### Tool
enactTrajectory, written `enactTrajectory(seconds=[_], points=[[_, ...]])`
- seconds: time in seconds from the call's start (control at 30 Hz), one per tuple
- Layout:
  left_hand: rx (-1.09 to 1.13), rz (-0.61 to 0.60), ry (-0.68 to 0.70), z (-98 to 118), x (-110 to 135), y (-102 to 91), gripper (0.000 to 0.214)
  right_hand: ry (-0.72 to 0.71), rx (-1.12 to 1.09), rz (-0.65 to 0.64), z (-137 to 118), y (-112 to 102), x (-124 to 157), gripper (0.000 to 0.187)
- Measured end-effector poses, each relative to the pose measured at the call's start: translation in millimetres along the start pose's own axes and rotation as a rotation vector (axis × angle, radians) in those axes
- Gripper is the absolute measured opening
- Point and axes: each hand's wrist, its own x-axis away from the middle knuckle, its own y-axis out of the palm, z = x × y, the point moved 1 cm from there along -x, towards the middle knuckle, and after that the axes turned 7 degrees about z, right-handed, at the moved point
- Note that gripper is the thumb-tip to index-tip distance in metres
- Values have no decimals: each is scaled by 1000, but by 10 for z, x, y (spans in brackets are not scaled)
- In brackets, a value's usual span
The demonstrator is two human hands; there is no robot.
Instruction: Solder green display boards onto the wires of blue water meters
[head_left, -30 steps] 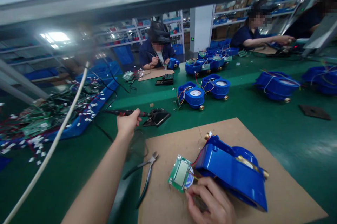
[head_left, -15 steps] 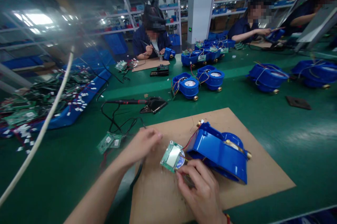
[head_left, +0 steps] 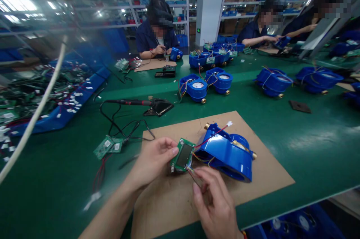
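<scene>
My left hand [head_left: 154,160] pinches the left edge of a green circuit board [head_left: 183,155] with a dark rectangular display. Thin wires [head_left: 192,174] leave the board's lower edge and run into the curled fingers of my right hand [head_left: 215,197], whose thumb and forefinger close around them. More coloured wires link the board to a blue water meter housing [head_left: 229,153] lying on its side just to the right. A red lead ending in a white connector [head_left: 229,123] sticks up over the housing. Both the board and housing are above a brown cardboard sheet [head_left: 168,209].
A soldering iron [head_left: 132,102] rests in its stand behind the sheet. Two loose boards [head_left: 108,146] lie at left, near a blue bin [head_left: 63,123] heaped with boards. Several blue meters [head_left: 197,88] stand farther back. Co-workers [head_left: 157,33] sit across the green bench.
My left hand has moved right and taken hold of the circuit board, which is now tilted with its display dark. The red lead's white connector now points up right. The view has shifted slightly.
</scene>
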Motion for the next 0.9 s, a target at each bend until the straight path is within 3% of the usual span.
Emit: enactTrajectory(seconds=[0.2,0.33,0.53,0.9], points=[[100,-30,-39,-21,-16,50,25,354,-201,-134,0,-9,-95,24],[144,-26,-70,-39,8,58,24,492,-269,-187,-10,29,-124,24],[179,-12,-95,-70,-3,72,25,579,-349,-179,-42,21,-148,22],[186,18,-100,-98,13,63,23,578,-350,-187,-31,28,-147,19]])
